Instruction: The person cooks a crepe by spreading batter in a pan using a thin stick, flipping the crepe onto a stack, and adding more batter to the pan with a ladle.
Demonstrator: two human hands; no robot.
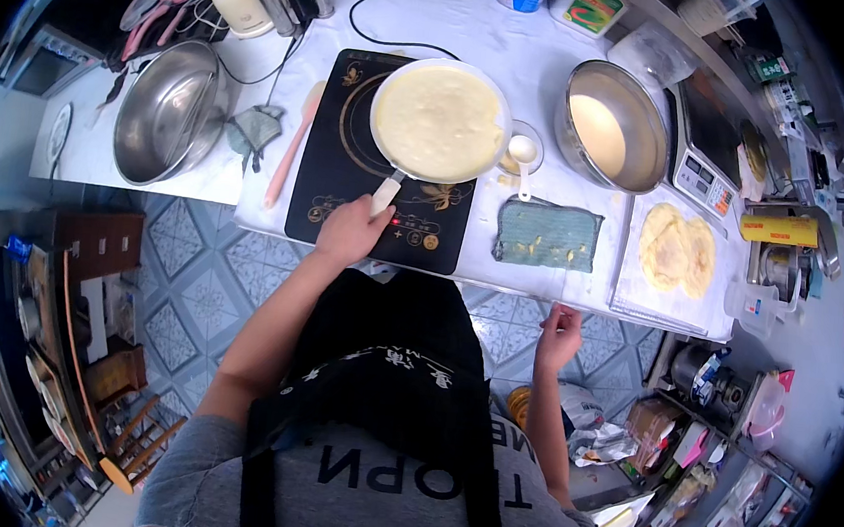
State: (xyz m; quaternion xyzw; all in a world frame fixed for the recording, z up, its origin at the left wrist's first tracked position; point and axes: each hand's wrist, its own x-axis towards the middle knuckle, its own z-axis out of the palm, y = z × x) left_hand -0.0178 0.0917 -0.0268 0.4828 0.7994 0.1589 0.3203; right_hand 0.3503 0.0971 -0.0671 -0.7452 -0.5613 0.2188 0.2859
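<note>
My left hand (351, 230) grips the white handle of a frying pan (507, 133), whose round base is covered by a pale yellow crepe (437, 120). The pan is over the right part of a black induction cooktop (325, 174). My right hand (560, 337) is at the table's front edge, below a green cloth (548, 235) with yellow scraps on it; its fingers are bent and I cannot tell whether they hold anything. A white measuring spoon (524, 152) rests on a small glass dish right of the pan. Beyond it, a steel bowl (651, 144) holds pale batter.
Cooked crepes (677, 250) lie on a tray (631, 298) at the right, below a digital scale (700, 178). Left of the cooktop are a pink spatula (292, 153), a crumpled cloth (255, 131) and a large steel bowl (159, 113) with a whisk. A black cord (359, 28) runs behind.
</note>
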